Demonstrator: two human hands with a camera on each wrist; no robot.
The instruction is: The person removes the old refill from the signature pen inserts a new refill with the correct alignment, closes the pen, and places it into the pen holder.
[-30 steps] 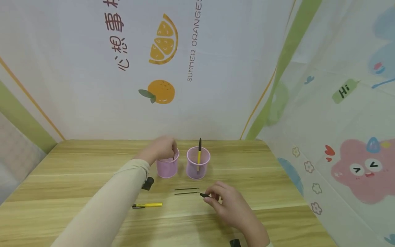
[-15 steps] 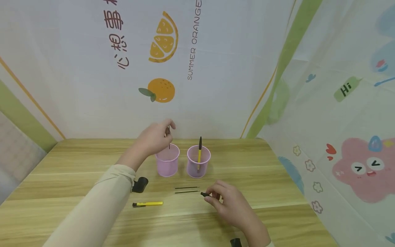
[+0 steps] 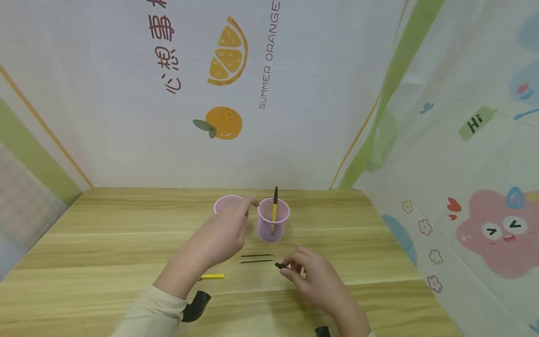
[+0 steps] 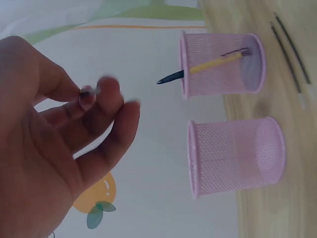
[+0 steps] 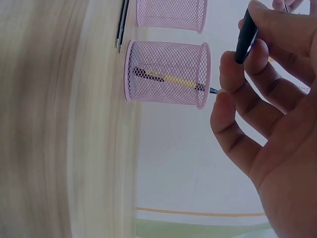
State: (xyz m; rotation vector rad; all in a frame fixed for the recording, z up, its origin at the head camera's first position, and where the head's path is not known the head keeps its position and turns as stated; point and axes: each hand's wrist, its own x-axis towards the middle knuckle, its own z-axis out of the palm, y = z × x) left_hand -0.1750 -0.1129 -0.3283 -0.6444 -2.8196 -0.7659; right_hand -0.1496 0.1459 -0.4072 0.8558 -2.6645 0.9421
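Observation:
My left hand (image 3: 223, 234) pinches a thin dark pen refill between thumb and fingers; in the left wrist view only the tip of the refill (image 4: 88, 92) shows. Behind that hand stands a pink mesh pen holder (image 4: 237, 156). Just to its right, a second pink mesh pen holder (image 3: 270, 231) has a yellow and black pen (image 3: 275, 208) leaning in it. Low over the table, my right hand (image 3: 313, 276) pinches a short black tapered pen part (image 5: 246, 37). Left of those fingertips lie two dark refills (image 3: 258, 260), side by side.
A yellow pen barrel (image 3: 212, 276) with a black end lies on the wooden table (image 3: 370, 267), partly covered by the left wrist. A printed white cloth (image 3: 294, 117) hangs behind the table, and another cloth (image 3: 442, 196) closes off the right side.
My left hand has lifted the refill out of the left pen holder, then come nearer and slightly right, down in front of it. The right hand stays put with the black pen part.

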